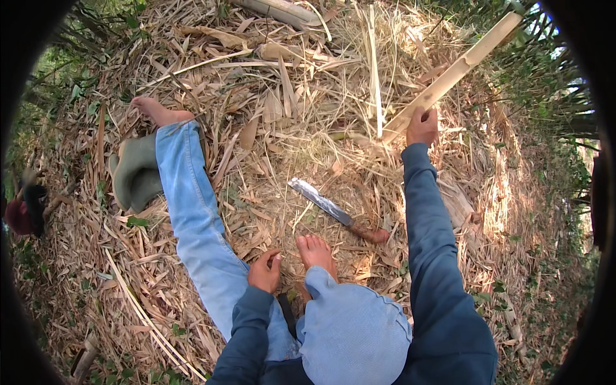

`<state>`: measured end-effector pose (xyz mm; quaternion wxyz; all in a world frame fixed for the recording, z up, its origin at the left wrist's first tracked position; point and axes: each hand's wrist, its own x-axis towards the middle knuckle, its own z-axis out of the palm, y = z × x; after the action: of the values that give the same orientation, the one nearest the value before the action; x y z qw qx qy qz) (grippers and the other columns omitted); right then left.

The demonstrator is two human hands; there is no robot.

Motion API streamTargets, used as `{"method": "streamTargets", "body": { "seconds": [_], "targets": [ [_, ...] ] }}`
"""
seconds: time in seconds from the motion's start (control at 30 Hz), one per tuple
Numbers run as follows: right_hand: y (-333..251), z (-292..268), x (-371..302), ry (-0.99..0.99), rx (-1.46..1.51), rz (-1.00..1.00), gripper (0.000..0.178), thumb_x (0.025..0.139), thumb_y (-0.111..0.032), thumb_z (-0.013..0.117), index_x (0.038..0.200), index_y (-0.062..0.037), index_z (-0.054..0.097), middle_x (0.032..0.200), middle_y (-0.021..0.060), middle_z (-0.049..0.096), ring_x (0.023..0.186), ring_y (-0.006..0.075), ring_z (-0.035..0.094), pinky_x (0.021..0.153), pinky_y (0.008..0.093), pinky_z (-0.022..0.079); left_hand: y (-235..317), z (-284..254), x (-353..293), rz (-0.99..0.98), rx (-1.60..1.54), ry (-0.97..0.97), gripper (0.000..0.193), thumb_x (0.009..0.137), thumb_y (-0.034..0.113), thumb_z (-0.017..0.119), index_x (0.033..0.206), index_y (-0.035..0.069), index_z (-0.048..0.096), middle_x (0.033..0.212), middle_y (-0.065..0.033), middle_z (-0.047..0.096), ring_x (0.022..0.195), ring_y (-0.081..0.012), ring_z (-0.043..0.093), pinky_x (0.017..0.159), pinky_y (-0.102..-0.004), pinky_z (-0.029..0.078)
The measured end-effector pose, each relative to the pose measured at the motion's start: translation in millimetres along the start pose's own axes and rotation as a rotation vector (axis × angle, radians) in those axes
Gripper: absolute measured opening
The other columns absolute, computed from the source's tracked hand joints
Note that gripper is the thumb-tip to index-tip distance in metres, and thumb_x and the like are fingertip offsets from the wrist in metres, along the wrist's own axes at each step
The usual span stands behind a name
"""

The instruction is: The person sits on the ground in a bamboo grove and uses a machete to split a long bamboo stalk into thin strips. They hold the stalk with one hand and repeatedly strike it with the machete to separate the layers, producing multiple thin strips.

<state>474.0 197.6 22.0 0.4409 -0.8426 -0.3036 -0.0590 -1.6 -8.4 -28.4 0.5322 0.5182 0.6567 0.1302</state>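
Observation:
A long split bamboo piece (465,64) slants up to the far right, and my right hand (422,126) grips it close to its lower end. My left hand (264,272) rests by my left thigh, fingers curled in and the thumb against them, nothing showing in it. On the ground between my hands lies a machete (328,206), its brown handle toward the right and its blade tip to the upper left. My bare foot (316,253) stands just below the blade. A thin pale bamboo strip (376,74) stands out beside the bamboo piece's lower end.
Dry leaves and bamboo shavings (282,128) cover the ground. Green rubber boots (138,172) lie left of my outstretched leg in blue jeans (192,192). Long strips (144,314) lie at the lower left, a bamboo pole (282,11) at the top. Green plants (539,83) edge the right.

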Motion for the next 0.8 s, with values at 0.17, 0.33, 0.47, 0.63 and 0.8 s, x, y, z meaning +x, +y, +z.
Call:
{"method": "streamTargets", "body": {
  "seconds": [0.17,0.33,0.47,0.63,0.8],
  "targets": [
    [15,1,-3,-0.079,-0.083,-0.006,0.032,0.090,-0.031,0.058,0.103,-0.0031,0.065,0.086,0.0212,0.068,0.082,0.0389,0.065,0.075,0.0468,0.050,4,0,0,0.001,0.016,-0.061,0.026,0.094,0.016,0.057,0.113,0.000,0.064,0.092,-0.0096,0.072,0.082,-0.0143,0.066,0.076,-0.0281,0.052],
    [-4,-20,3,0.012,-0.058,-0.036,0.030,0.092,-0.029,0.055,0.109,-0.0047,0.064,0.089,0.0235,0.067,0.084,0.0397,0.065,0.075,0.0473,0.049,-6,5,4,0.027,-0.034,-0.071,0.026,0.094,0.017,0.057,0.111,0.000,0.064,0.091,-0.0096,0.072,0.081,-0.0154,0.067,0.076,-0.0289,0.052],
    [-36,-35,8,-0.012,0.068,-0.161,0.026,0.093,-0.026,0.055,0.102,-0.0027,0.063,0.086,0.0210,0.067,0.078,0.0358,0.065,0.070,0.0431,0.049,-14,4,6,0.035,-0.098,-0.061,0.026,0.093,0.019,0.058,0.111,0.002,0.065,0.091,-0.0109,0.072,0.084,-0.0174,0.068,0.075,-0.0300,0.053],
    [-87,-63,13,-0.131,0.217,-0.309,0.022,0.093,-0.022,0.058,0.095,-0.0009,0.062,0.076,0.0152,0.064,0.065,0.0277,0.062,0.062,0.0384,0.048,-14,9,8,0.026,-0.385,-0.078,0.027,0.098,0.017,0.053,0.115,-0.002,0.061,0.097,-0.0103,0.069,0.080,-0.0140,0.065,0.073,-0.0261,0.053],
    [-151,-76,-42,-0.422,0.215,-0.436,0.019,0.092,-0.020,0.059,0.093,-0.0015,0.061,0.075,0.0169,0.061,0.063,0.0287,0.061,0.059,0.0363,0.046,25,-26,0,0.107,-0.579,0.027,0.027,0.099,0.018,0.052,0.116,-0.001,0.060,0.101,-0.0095,0.067,0.082,-0.0133,0.065,0.071,-0.0248,0.054]
  ]
}}
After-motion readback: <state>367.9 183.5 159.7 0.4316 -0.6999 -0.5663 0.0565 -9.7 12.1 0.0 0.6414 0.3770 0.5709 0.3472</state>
